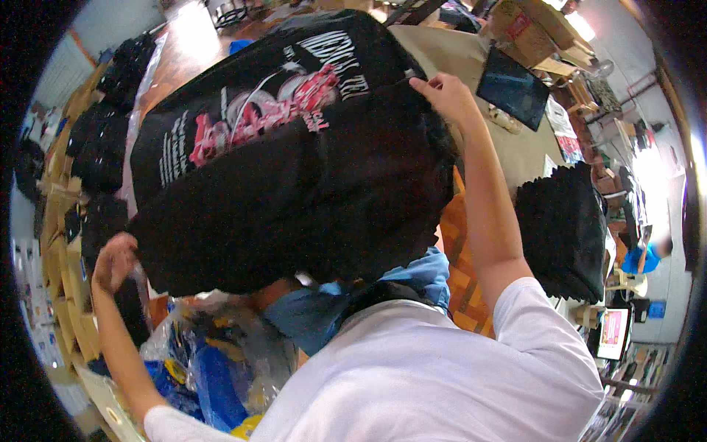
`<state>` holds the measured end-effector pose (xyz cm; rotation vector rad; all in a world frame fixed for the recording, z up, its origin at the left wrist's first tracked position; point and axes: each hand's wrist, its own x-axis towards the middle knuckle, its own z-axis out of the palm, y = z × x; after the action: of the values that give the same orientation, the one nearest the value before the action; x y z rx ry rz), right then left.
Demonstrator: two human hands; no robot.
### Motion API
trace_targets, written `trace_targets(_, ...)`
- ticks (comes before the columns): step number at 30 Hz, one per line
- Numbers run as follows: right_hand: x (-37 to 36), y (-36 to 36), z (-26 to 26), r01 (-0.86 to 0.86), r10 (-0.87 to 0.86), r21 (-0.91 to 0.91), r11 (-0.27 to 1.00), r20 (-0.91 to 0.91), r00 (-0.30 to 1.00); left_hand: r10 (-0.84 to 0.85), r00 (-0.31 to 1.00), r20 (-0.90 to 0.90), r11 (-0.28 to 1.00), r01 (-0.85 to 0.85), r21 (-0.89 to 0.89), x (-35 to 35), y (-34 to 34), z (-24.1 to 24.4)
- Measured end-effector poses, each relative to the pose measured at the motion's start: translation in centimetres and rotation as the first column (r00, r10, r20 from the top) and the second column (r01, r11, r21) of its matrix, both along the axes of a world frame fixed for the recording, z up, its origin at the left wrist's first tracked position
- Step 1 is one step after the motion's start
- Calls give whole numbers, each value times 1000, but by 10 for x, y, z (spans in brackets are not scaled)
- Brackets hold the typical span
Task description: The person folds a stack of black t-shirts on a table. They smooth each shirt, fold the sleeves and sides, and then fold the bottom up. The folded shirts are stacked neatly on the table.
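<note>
In front of me lies a black printed T-shirt, partly folded over, with a pink and white print showing on its upper part. It rests on a thick layer of black cloth. My right hand pinches the shirt's edge at the upper right between thumb and fingers. Down at the lower left corner, my left hand is at the black cloth's edge, its fingers curled; blur hides how firmly it holds. What bears the black cloth is hidden underneath.
A tall stack of folded black garments stands at the right. Beyond my right hand, a dark flat panel lies on a table. Clear plastic bags with blue and yellow contents are at the lower left. A person in blue is at the far right.
</note>
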<state>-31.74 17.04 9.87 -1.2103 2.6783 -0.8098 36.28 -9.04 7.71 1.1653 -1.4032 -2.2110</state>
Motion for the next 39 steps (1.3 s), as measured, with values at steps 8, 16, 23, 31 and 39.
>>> trace_targets(8,-15,-16,-38,171,-50,-445,879,270,961,307,929,206,908,-221,-357,-41,-25,-18)
trace_targets(16,-48,-37,-51,203,-233,-558,805,19,972,393,793,465,832,-91,-548,-76,-28,10)
trace_targets(23,11,-48,-16,-160,-22,-419,894,-397,917,329,830,451,631,162,-759,-56,-77,-39)
trace_targets(31,115,-65,-68,-439,497,249,863,-572,653,325,821,469,773,55,-632,-60,-80,-48)
trace_targets(39,294,-149,-66,-769,726,151,622,-479,493,-6,842,540,883,257,-392,-46,-17,-1)
